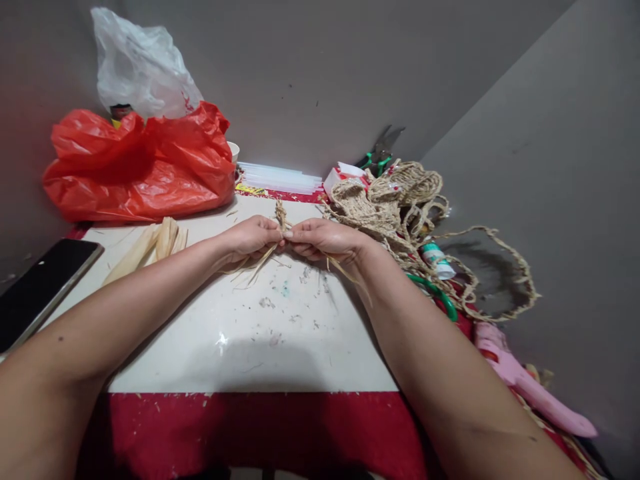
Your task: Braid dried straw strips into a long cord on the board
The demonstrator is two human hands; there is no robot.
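Note:
Both my hands meet over the white board, thumbs nearly touching. My left hand (254, 238) is closed in a pinch on strands of dried straw-coloured fibre, with loose ends hanging below it. My right hand (325, 239) pinches the same fibre from the other side, and a strand trails down from under its palm. A short braided piece of the fibre cord (281, 212) rises between the hands, pointing away from me. Fingers hide the place where the strands come together. Left of my left hand lie wide dried husk strips (165, 239), partly behind my forearm.
A red plastic bag (145, 167) stands back left, near a black phone (47, 283). Clear sticks (280, 179) lie at the back. To the right are coiled braided rope (385, 203), green-handled pliers (383, 155) and a pink glue gun (533, 387). Grey walls close in behind and right.

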